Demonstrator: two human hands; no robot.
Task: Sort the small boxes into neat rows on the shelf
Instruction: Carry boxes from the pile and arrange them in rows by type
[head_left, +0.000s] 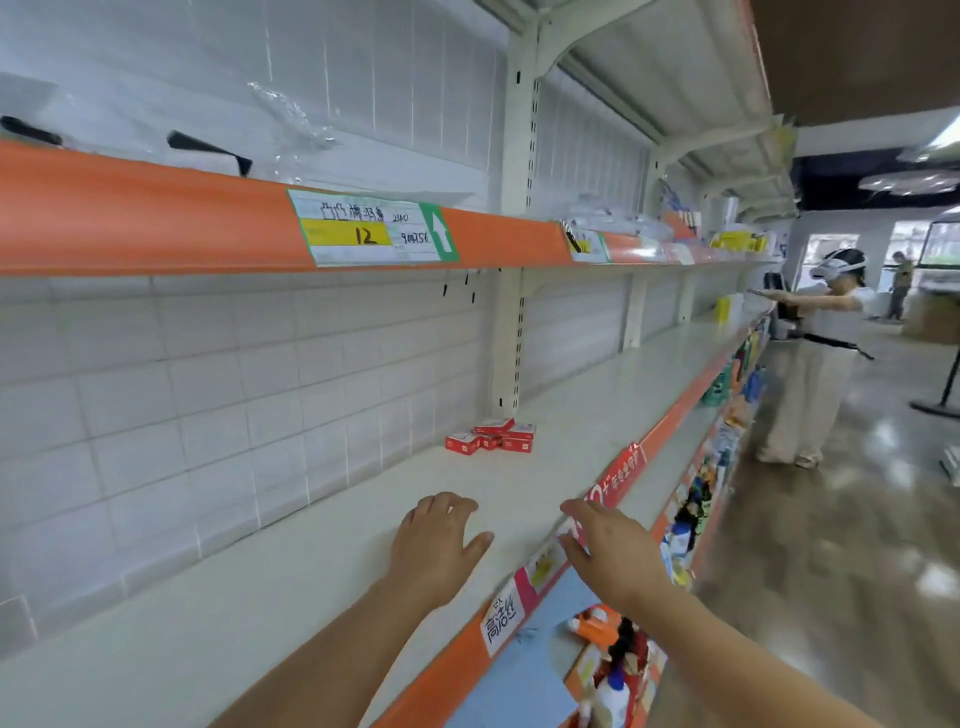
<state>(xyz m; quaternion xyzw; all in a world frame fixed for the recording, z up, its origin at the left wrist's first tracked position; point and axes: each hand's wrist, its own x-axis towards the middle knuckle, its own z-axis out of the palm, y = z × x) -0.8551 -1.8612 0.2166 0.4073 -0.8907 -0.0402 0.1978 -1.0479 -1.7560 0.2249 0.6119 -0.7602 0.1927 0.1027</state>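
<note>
The left hand (436, 540) is resting palm-down on the white shelf (311, 587), fingers curled loosely, holding nothing. The right hand (608, 551) is hovering over the shelf's orange front edge (452, 660), fingers stretched out flat and empty too. The small red boxes (491, 435) are sitting in a loose cluster (one stacked on top of the others) further along the same shelf near the tiled back wall (208, 415), well apart from both hands. A second person (815, 353) is standing far down the aisle.
</note>
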